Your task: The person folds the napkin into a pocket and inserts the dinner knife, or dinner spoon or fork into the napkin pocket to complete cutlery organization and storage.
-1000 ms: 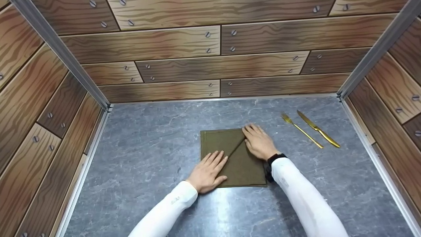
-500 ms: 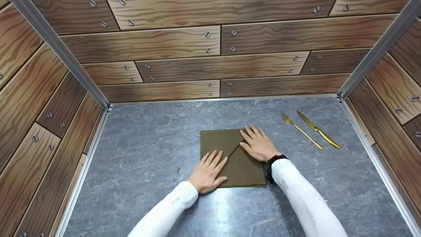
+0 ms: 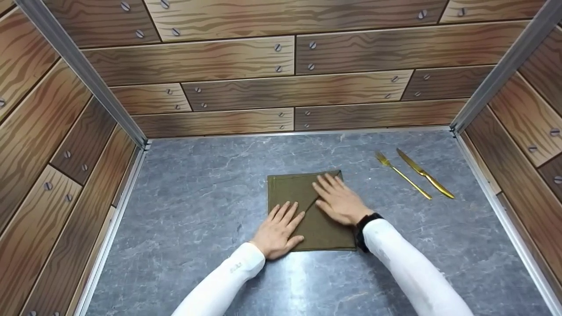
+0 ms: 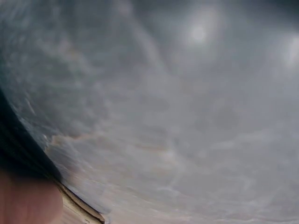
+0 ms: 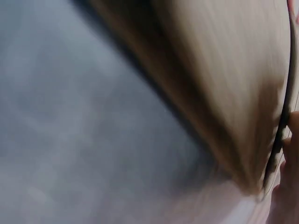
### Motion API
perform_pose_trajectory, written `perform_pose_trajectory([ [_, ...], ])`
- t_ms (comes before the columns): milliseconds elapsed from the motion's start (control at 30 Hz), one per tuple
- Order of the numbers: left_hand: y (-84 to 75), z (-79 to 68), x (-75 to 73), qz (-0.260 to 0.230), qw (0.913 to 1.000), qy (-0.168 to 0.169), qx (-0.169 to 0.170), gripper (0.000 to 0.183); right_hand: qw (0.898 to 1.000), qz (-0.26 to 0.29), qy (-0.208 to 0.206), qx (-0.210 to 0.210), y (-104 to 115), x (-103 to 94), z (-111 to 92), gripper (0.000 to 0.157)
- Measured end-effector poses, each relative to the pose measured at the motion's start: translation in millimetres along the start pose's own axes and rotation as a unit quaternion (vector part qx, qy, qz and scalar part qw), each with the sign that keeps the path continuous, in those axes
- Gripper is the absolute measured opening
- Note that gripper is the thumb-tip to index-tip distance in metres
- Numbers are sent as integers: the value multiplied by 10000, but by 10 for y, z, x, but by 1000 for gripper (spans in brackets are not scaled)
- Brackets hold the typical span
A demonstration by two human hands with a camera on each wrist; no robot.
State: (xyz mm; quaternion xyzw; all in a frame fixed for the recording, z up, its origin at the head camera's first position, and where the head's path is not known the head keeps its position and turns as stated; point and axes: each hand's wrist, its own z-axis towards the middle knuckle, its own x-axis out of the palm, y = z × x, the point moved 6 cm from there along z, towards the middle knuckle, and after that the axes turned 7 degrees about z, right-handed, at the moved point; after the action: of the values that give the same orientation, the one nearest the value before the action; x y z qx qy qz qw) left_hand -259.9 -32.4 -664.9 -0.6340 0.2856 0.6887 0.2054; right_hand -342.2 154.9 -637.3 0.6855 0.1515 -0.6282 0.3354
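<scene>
A folded olive-green cloth napkin [image 3: 325, 235] lies flat on the table in the head view, a diagonal fold edge crossing its top from between the hands to the far right corner. My left hand [image 3: 277, 231] rests on its near left part, fingers spread and straight. On the right half, my right hand [image 3: 340, 201] presses the cloth beside the diagonal edge with straight fingers. The right wrist view catches the napkin [image 5: 233, 60] blurred and close, with fingers [image 5: 287, 168] at the right edge. In the left wrist view only a fingertip [image 4: 30, 203] and a sliver of cloth show.
A gold fork [image 3: 404, 175] and a gold knife [image 3: 425, 173] lie side by side on the grey marbled table [image 3: 189, 197], right of the napkin. Wood-patterned walls [image 3: 228, 94] with metal corner strips enclose the back and both sides.
My right hand has slid from the napkin's far right corner toward me and slightly left, uncovering that corner. My left hand stays in place.
</scene>
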Motion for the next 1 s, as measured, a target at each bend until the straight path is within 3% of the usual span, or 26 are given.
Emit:
perform_pose_trajectory([
  [167, 7, 2, -4, -20, 9998, 207, -68, 71, 9987, -78, 170, -475, 230, 51, -64, 63],
  [300, 5, -5, -1, -123, 9992, 370, -90, 70, 9982, -22, 124, -582, 217, 71, -80, 63],
  [667, -2, 4, 0, -141, 9997, 195, -26, 73, 9977, 89, -236, 627, -409, 74, -7, 75],
  [1000, 1, -3, 16, -222, 9996, 152, -62, 72, 9960, 296, -117, 837, -507, 129, 34, 80],
])
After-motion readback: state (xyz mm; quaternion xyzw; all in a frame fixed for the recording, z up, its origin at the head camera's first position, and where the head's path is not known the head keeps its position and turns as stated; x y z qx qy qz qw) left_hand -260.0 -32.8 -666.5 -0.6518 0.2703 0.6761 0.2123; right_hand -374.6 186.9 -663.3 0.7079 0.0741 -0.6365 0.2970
